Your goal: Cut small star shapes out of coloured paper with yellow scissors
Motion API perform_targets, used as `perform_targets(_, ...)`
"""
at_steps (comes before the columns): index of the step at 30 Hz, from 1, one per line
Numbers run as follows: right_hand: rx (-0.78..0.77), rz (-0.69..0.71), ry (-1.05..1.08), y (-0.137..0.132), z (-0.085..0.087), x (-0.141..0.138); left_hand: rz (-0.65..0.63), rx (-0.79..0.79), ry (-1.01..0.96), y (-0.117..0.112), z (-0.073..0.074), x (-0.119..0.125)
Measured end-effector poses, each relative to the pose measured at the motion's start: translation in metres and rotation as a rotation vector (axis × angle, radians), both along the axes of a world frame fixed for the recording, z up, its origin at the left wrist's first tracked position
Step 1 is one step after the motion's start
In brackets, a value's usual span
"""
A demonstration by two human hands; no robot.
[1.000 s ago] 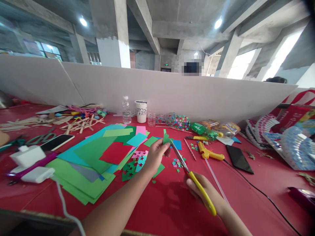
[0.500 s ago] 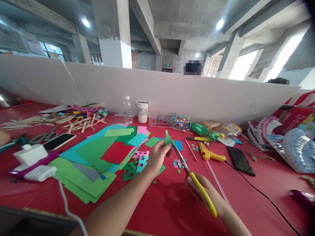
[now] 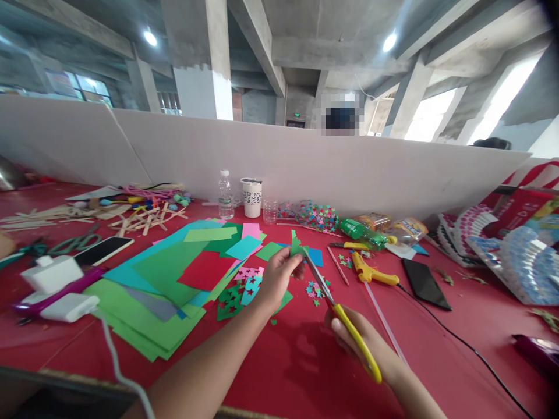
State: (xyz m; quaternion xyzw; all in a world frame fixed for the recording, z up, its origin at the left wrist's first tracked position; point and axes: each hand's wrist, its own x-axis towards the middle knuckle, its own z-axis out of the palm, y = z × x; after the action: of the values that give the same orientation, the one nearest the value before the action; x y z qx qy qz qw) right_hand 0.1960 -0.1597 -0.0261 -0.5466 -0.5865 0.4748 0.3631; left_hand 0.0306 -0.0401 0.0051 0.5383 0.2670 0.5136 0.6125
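Red cloth (image 3: 283, 372) covered the table beneath a bare concrete ceiling. My left hand (image 3: 276, 280) pinched a small green paper scrap (image 3: 297, 247) between thumb and fingertips, held up off the cloth. My right hand (image 3: 364, 344) gripped the yellow-handled scissors (image 3: 338, 314), their blades meeting the scrap at its 4 o'clock edge. Loose coloured sheets (image 3: 170, 273) lay at 9 o'clock of my left hand, and a black phone (image 3: 424, 283) lay at 3 o'clock.

Left hand (image 3: 273, 279) is pinching a small jagged piece of green paper (image 3: 296, 247) up off the red table (image 3: 279, 372), and the right hand (image 3: 360, 343) has yellow-handled scissors (image 3: 338, 311) with the blade tips right at that paper. Loose pile of green, blue and red paper sheets (image 3: 170, 279) sits to the left, with tiny coloured paper stars (image 3: 315, 289) scattered under the scissors.
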Motion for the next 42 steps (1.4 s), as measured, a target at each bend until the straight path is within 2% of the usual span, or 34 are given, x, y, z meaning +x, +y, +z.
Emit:
perform_targets(6, -0.011, -0.007, 0.072, 0.002, -0.006, -0.001, -0.004, 0.006, 0.008, 0.0, 0.0, 0.0)
perform_targets(17, -0.127, -0.096, 0.17, 0.002, -0.001, -0.006, -0.007, 0.012, 0.006, 0.0, 0.0, 0.0)
perform_targets(29, -0.143, -0.153, 0.208, 0.002, -0.007, -0.003, -0.025, 0.011, 0.024, 0.003, 0.0, -0.003)
perform_targets(42, -0.17, -0.193, 0.203, 0.004, -0.025, 0.003, -0.032, 0.036, 0.047, 0.006, -0.002, -0.004)
